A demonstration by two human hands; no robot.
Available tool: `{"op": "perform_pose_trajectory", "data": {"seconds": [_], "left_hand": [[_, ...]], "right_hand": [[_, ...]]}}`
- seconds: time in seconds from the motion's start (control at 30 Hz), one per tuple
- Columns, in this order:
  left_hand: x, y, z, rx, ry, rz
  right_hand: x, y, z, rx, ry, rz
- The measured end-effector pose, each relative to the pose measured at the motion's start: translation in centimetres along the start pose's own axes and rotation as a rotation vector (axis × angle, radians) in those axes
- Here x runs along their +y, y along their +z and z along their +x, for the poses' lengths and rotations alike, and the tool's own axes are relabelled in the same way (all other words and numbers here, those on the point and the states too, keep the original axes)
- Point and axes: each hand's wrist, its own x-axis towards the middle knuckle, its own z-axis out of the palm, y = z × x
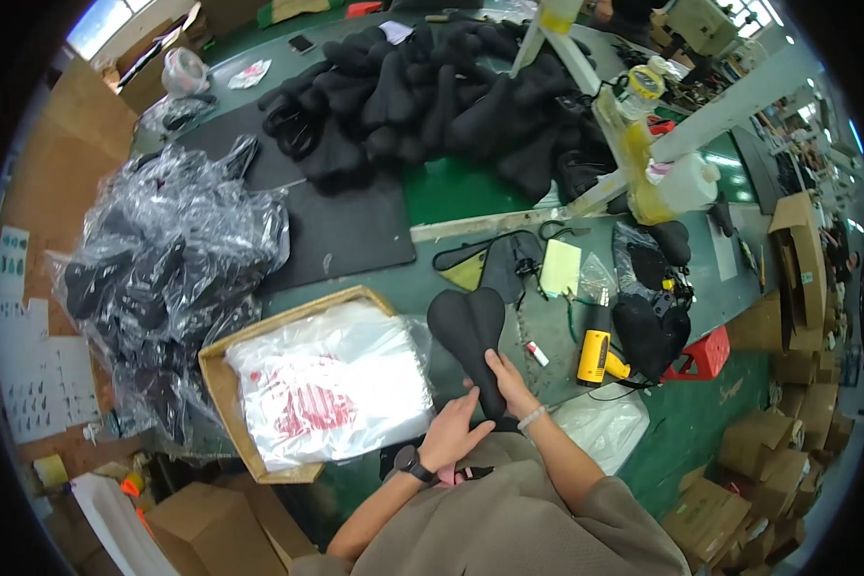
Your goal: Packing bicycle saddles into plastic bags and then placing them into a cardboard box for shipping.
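Near edge: both hands work on one black padded bicycle saddle [470,336], which lies on the green worktop [451,192] with its narrow nose toward the person and its broad rear pointing far. Right hand [511,382] is wrapped around the nose from the right. Left hand [451,432], black watch at the wrist, lies just beside the nose on the left, fingers half curled; whether it grips or only steadies, I cannot tell.

Risk, as judged: the hold is on the thin nose only, so the heavy wide end could swing or slip if lifted. The yellow power tool [595,353], with its cord, lies near on the right, along with a small white-and-red marker [538,353]; a swung saddle could knock either.

Containers: to the left, just beside the saddle, a shallow brown cardboard tray [223,389] holds a stack of clear plastic bags with red print [328,389], filling it to the rim. Farther left, a heap of saddles already wrapped in clear film [163,278]. Right of the tool, a red plastic crate [706,353], contents not visible. Brown cardboard boxes [768,461] crowd the floor at right.

Far: a large pile of bare black saddles [432,96] on the worktop.
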Motion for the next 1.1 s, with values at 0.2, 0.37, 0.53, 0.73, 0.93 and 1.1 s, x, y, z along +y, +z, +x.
{"op": "perform_pose_trajectory", "data": {"seconds": [0.2,0.37,0.53,0.73,0.93,1.1], "left_hand": [[-5.9,-4.4,1.4,0.41,-0.348,0.21],[-11.8,-7.1,1.7,0.094,-0.482,0.325],[-13.9,-9.3,0.5,-0.015,-0.521,0.157],[-14.6,-10.3,-1.1,0.078,-0.635,-0.436],[-14.5,-10.6,-1.0,0.154,-0.748,-0.533],[-16.3,-13.0,-3.4,0.64,-0.909,-0.724]], "right_hand": [[4.0,-1.6,0.5,-0.138,0.188,-0.001],[3.7,-1.1,0.0,-0.216,0.192,0.026],[1.4,-0.8,-1.0,-0.209,0.128,0.116],[-3.6,2.5,-7.7,-0.051,-0.273,-0.152],[-4.9,6.9,-6.9,-0.316,-0.9,-0.956],[-2.5,9.4,-5.8,-0.458,-0.667,-1.36]]}}
